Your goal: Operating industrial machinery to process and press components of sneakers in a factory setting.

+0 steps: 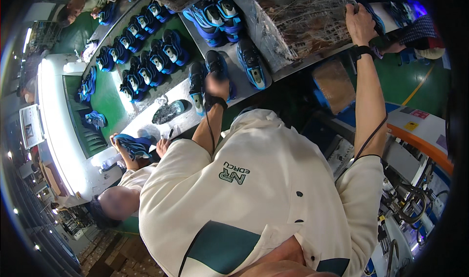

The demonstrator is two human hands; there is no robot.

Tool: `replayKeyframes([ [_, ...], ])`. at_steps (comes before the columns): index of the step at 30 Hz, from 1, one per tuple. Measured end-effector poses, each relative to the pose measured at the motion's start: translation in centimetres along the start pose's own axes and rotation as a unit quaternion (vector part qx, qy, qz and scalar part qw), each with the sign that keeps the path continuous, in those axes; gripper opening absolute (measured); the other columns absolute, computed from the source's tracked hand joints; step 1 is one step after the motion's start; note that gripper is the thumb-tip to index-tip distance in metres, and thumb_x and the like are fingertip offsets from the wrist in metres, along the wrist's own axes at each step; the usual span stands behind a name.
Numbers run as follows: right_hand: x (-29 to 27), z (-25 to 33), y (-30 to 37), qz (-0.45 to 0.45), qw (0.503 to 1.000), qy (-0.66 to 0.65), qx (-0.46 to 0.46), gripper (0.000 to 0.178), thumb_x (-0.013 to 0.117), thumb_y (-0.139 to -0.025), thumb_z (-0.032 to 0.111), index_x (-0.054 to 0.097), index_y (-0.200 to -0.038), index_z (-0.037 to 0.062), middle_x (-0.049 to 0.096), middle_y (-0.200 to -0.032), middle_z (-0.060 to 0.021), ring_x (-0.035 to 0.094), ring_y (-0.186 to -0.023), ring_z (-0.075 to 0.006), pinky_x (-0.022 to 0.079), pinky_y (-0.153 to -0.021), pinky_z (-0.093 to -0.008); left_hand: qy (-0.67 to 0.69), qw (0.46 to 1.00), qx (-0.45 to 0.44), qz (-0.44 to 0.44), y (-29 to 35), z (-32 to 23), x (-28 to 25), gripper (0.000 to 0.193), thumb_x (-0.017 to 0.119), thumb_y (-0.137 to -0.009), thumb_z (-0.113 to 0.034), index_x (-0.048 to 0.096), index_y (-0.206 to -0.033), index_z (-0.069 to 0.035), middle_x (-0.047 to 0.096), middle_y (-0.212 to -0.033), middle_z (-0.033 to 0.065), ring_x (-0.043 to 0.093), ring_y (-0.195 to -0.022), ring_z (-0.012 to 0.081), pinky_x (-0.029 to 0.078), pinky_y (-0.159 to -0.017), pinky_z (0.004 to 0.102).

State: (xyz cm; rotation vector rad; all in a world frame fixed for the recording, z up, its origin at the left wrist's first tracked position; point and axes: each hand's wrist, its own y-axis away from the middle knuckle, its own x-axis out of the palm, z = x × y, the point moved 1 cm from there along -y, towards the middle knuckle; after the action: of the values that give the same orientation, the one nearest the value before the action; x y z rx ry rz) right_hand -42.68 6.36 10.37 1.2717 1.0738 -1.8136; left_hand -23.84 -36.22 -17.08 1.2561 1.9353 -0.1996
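Observation:
My left hand is closed around the heel end of a black and blue sneaker on the metal bench; its fingers are blurred. Pressed close on either side stand another sneaker and, a little apart to the right, a third sneaker. Reaching far to the right, my right hand has its fingers bent at the end of a worn, film-covered box-like housing. Something dark and blue lies against that hand, partly hidden by it; I cannot tell what the fingers hold.
Rows of sneakers stand on a green surface beyond the bench. At left, a co-worker holds a blue sneaker. A dark oval pad lies on the bench. Below the housing is a brown carton; machinery stands at right.

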Motion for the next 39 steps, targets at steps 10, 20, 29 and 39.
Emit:
replayKeyframes([
  [10,2.5,-1.9,-0.9,-0.066,0.996,-0.047,-0.041,0.063,0.044,-0.092,0.055,0.055,-0.137,0.0117,0.053,-0.136,-0.0252,0.044,-0.128,-0.0479,0.029,-0.105,-0.0668,-0.105,0.993,0.044,-0.033,2.1,2.0,-1.6,0.066,0.068,-0.071,-0.015,0.044,-0.129,0.004,0.063,-0.11,0.0277,0.059,-0.108,0.0462,0.044,-0.096,0.0511],
  [20,2.2,-2.9,-2.2,-0.092,0.994,-0.044,-0.044,0.063,0.047,-0.091,0.055,0.056,-0.135,0.0105,0.053,-0.134,-0.0258,0.045,-0.126,-0.0479,0.031,-0.102,-0.0665,0.006,0.967,0.256,-0.017,5.6,-12.5,1.4,0.084,0.081,-0.076,-0.029,0.036,-0.138,0.006,0.047,-0.134,0.0284,0.047,-0.125,0.0418,0.038,-0.106,0.0452],
  [29,2.8,-1.5,-0.8,-0.078,0.993,-0.068,-0.05,0.062,0.048,-0.091,0.053,0.057,-0.132,0.008,0.054,-0.132,-0.0255,0.045,-0.127,-0.0473,0.031,-0.103,-0.065,-0.032,0.993,0.101,0.061,3.0,-10.4,7.7,0.065,0.069,-0.076,-0.012,0.04,-0.133,0.0,0.059,-0.119,0.0283,0.059,-0.111,0.0458,0.048,-0.095,0.0476],
  [39,1.7,-2.3,-0.9,-0.036,0.998,-0.057,-0.005,0.063,0.05,-0.09,0.054,0.056,-0.136,0.0112,0.054,-0.135,-0.0234,0.044,-0.128,-0.0452,0.032,-0.104,-0.0632,-0.01,0.981,0.182,-0.066,-0.3,-12.2,2.8,0.075,0.077,-0.081,-0.03,0.039,-0.135,0.005,0.053,-0.129,0.0304,0.054,-0.117,0.0464,0.044,-0.1,0.0466],
])
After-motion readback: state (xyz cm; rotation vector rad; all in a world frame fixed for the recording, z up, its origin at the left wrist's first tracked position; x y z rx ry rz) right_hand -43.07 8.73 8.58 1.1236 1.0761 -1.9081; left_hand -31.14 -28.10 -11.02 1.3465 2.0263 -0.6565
